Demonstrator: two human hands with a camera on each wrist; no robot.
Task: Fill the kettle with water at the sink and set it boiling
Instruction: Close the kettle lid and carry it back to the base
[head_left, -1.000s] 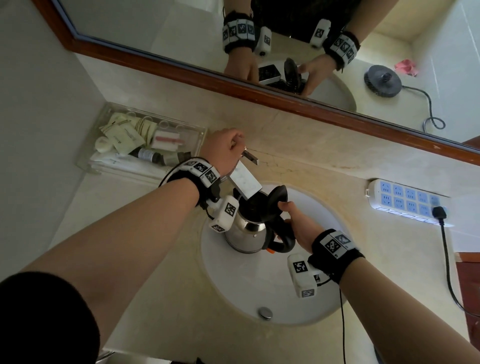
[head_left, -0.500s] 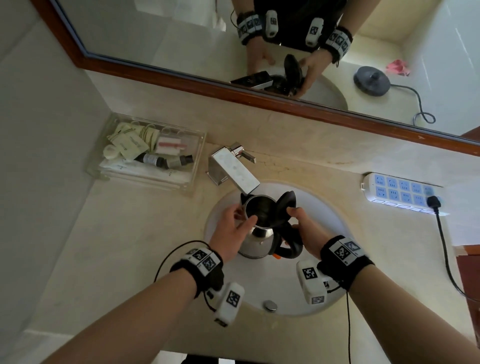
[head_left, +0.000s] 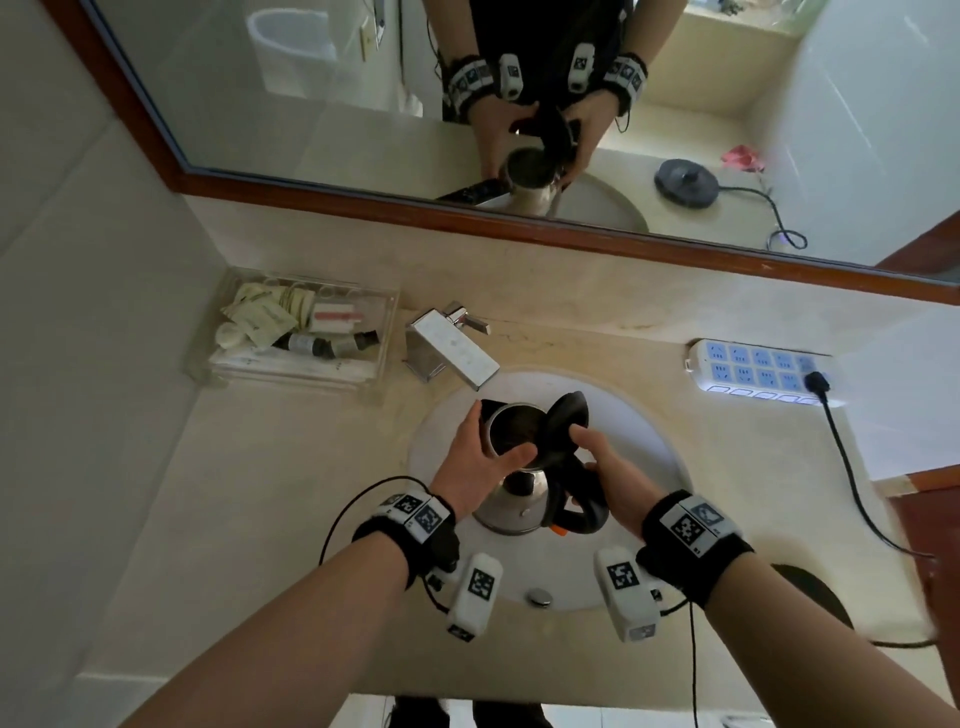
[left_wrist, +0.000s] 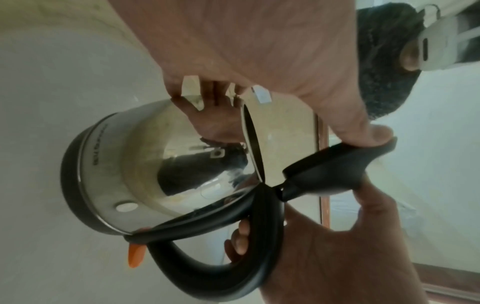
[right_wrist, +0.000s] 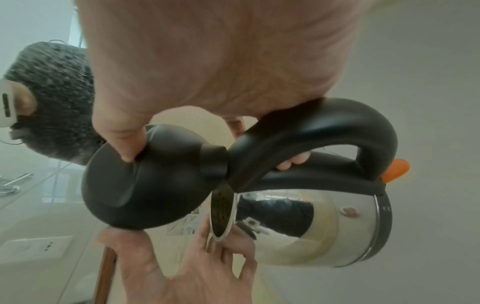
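The steel kettle (head_left: 514, 504) (left_wrist: 155, 164) (right_wrist: 324, 226), with black handle and orange switch (right_wrist: 396, 170), hangs over the white sink basin (head_left: 639, 436), just in front of the faucet (head_left: 447, 353) spout. Its black lid (head_left: 563, 426) (right_wrist: 145, 185) stands open. My right hand (head_left: 613, 478) (right_wrist: 207, 61) grips the handle, its thumb pressing on the lid's back. My left hand (head_left: 478, 457) (left_wrist: 259, 51) holds the kettle's upper body, fingers on the steel side and thumb at the lid's edge. No water runs from the spout.
A clear tray (head_left: 296, 332) of toiletries sits left of the faucet. A white power strip (head_left: 753, 371) with a black plug lies at the back right, its cord running to a dark round base (head_left: 810, 597) beside my right wrist. A mirror hangs above the counter.
My left hand left the faucet lever and came down onto the kettle's top. The kettle has shifted slightly toward me, out from under the spout. The right hand kept its hold.
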